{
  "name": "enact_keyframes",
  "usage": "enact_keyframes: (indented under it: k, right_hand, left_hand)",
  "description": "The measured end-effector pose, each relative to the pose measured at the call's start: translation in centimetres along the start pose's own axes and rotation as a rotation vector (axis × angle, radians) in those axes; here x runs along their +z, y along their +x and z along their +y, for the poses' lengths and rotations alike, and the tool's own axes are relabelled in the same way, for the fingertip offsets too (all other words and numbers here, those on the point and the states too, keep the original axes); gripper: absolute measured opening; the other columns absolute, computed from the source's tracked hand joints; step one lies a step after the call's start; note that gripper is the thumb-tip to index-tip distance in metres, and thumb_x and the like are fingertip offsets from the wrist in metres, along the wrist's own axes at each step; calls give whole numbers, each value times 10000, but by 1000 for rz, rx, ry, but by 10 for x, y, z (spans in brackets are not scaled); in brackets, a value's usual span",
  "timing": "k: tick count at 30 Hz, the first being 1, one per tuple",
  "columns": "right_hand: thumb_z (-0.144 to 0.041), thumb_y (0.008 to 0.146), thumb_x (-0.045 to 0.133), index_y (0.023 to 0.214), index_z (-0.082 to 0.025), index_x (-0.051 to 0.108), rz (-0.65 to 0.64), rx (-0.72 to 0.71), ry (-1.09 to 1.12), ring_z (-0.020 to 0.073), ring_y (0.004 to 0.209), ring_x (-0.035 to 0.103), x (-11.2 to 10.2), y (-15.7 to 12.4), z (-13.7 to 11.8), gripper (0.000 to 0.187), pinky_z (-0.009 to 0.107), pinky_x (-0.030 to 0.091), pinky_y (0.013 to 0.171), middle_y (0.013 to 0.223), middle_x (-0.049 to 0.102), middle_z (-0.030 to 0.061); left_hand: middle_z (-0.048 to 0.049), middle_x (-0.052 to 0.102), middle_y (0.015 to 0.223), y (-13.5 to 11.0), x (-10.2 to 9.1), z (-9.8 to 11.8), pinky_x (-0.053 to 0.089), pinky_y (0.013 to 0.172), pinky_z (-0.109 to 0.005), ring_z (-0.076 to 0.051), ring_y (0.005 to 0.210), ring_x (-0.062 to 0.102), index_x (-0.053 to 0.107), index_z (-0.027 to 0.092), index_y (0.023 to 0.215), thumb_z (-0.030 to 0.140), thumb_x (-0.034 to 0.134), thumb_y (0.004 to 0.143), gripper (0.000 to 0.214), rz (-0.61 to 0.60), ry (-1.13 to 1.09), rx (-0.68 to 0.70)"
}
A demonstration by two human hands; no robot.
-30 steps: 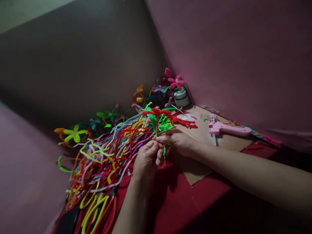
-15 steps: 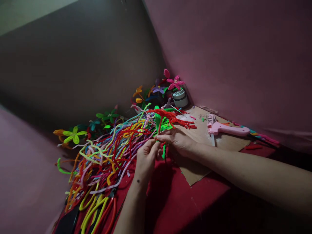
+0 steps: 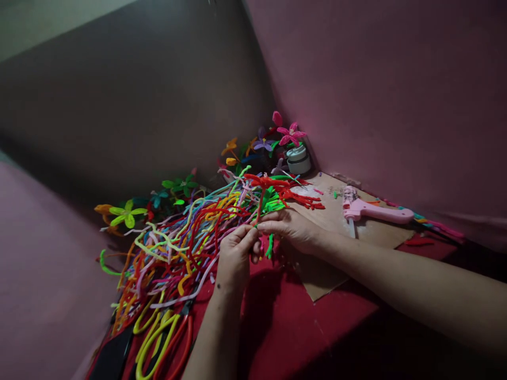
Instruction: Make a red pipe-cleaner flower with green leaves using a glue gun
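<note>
My left hand [image 3: 234,257] and my right hand [image 3: 290,227] meet at the middle of the view, fingers pinched together on the stem of a red pipe-cleaner flower [image 3: 264,183]. The flower's red petals stand above my fingertips. A short green pipe-cleaner end [image 3: 270,246] hangs down below the pinch. Both hands are closed on this stem. To the left lies a big loose pile of coloured pipe cleaners [image 3: 178,237] on the red cloth [image 3: 293,332].
A pink glue gun [image 3: 374,211] lies on a piece of cardboard [image 3: 368,232] to the right. Finished pipe-cleaner flowers [image 3: 287,134] and a small round tin [image 3: 299,158] stand in the corner. More flowers [image 3: 127,214] lie at the left. Red-handled pliers [image 3: 174,348] rest near the bottom.
The hands have stayed pinched on the stem, working it slightly; the green leaf by the flower head has dropped out of sight. The camera has shifted a little.
</note>
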State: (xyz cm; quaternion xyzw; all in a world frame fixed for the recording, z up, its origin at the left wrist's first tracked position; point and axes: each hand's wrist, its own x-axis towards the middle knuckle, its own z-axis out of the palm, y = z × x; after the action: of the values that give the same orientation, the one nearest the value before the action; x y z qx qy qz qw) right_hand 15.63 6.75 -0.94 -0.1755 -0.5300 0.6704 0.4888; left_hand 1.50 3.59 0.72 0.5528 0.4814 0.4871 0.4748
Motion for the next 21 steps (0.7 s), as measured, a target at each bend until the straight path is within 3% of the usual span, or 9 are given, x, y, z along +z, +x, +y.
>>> enact_keyframes:
  k: [6, 12, 17, 21]
  right_hand:
    - [-224, 660, 652, 675, -135, 658, 45, 27, 70, 136, 689, 550, -2, 0, 3, 90, 294, 418, 724, 679, 626, 25]
    - [-251, 704, 611, 672, -144, 629, -60, 60, 107, 132, 664, 548, -8, 1, 9, 113, 303, 420, 697, 668, 597, 12]
    - [-236, 697, 605, 668, -134, 634, 14, 24, 84, 136, 614, 548, -6, 1, 9, 109, 305, 427, 674, 620, 604, 18]
    - [-227, 682, 611, 700, -141, 635, 30, 38, 185, 137, 529, 536, -3, 0, 8, 91, 300, 430, 588, 561, 600, 11]
  left_hand:
    - [85, 406, 413, 0, 3, -6, 223, 339, -117, -4, 302, 277, 524, 137, 685, 280, 659, 729, 201, -143, -448, -170]
    - [107, 323, 429, -3, 8, -6, 229, 313, -109, 7, 281, 173, 544, 124, 719, 221, 575, 802, 131, -223, -598, -222]
    - [88, 408, 444, -3, 10, -4, 270, 335, -135, -9, 295, 276, 555, 127, 742, 291, 594, 786, 174, -184, -416, -198]
    - [31, 539, 531, -2, 11, -5, 368, 419, -186, -65, 396, 460, 566, 133, 759, 391, 542, 807, 263, -20, 6, 2]
